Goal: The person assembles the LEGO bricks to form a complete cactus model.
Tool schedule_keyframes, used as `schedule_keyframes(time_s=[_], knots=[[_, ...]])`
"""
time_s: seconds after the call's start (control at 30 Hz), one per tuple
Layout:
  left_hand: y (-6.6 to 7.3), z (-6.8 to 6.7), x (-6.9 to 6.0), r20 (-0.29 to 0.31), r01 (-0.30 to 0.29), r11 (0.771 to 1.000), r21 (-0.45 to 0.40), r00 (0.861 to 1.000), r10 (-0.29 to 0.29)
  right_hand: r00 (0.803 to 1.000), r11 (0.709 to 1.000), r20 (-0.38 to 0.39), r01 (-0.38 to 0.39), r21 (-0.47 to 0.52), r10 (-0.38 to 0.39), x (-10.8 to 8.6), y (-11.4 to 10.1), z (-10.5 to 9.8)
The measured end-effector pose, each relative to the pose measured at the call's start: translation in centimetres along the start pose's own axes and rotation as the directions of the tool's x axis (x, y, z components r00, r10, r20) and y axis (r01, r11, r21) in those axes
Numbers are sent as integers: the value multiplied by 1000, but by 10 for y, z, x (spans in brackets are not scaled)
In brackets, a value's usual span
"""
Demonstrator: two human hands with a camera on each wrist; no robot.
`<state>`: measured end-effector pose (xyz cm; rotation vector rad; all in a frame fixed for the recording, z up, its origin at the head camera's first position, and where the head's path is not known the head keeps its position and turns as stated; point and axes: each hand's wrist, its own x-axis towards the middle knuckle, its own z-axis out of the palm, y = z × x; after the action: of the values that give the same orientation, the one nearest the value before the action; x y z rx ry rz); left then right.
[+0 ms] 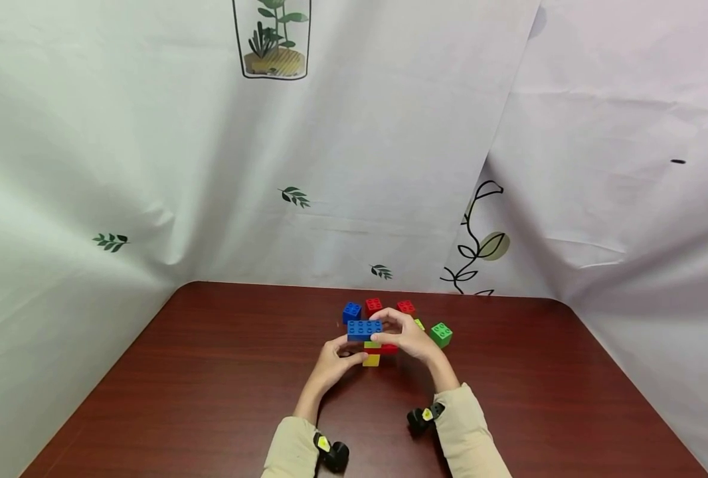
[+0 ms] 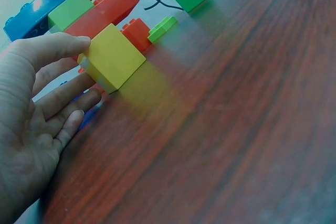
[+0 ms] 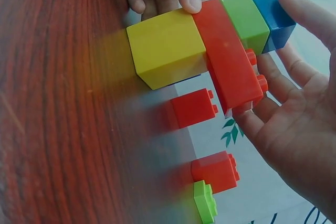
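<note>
Head view: one upright stack of toy bricks stands on the tabletop (image 1: pixel 210 385), between the two hands. Order from the bottom: yellow block (image 1: pixel 371 360), long red brick (image 1: pixel 390 349), light green brick (image 1: pixel 372 344), long blue brick (image 1: pixel 361 328). The red brick overhangs the yellow block towards the right; the blue brick extends to the left of the light green one.

Left hand (image 1: pixel 332 364): curved round the lower left of the stack, gripping the yellow block. The left wrist view places the thumb tip near the seam with the red brick, other fingers behind.

Right hand (image 1: pixel 410 340): partly closed, holding the right end of the blue brick at the top of the stack, its thumb on the near side. The blue brick touches the light green brick; whether it is fully seated cannot be determined.

Beyond the stack, loose: a blue cube (image 1: pixel 351 313), two red cubes (image 1: pixel 373 306), a light green piece (image 3: pixel 205 203) beside one red cube, and a green cube (image 1: pixel 441 334) furthest right.
</note>
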<state>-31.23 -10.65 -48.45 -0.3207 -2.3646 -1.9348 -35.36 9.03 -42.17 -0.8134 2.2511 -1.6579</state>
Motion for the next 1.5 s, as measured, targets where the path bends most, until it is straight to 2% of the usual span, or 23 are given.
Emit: schedule_keyframes(time_s=[0.03,0.2,0.27,0.43,0.57,1.17,1.27,1.37,1.43,1.5], knots=[[5,0,-2,0,0,1000,-3,1000,0,1000,1000,0,2,1,-2,0,0,0],[6,0,-2,5,6,1000,-10,1000,-6,1000,1000,-3,6,0,-6,0,1,0],[1,-1,0,16,-3,1000,-9,1000,4,1000,1000,-2,5,1,-5,0,1,0],[0,-1,0,31,-3,1000,-10,1000,4,1000,1000,-3,9,13,-9,1,4,0],[1,-2,0,20,18,1000,-20,1000,-18,1000,1000,-12,14,26,-14,2,8,2],[2,-1,1,15,11,1000,-7,1000,-11,999,996,-35,22,87,-19,2,12,4],[2,0,1,10,7,1000,4,1000,-7,996,998,-87,29,56,-24,1,12,4],[1,0,1,4,6,1000,12,1000,-6,983,998,-182,31,56,-20,2,14,2],[0,0,1,4,2,1000,25,1000,-2,965,997,-263,31,69,-12,3,15,0],[0,0,1,4,7,999,35,1000,-7,937,996,-350,32,87,1,4,16,-2]])
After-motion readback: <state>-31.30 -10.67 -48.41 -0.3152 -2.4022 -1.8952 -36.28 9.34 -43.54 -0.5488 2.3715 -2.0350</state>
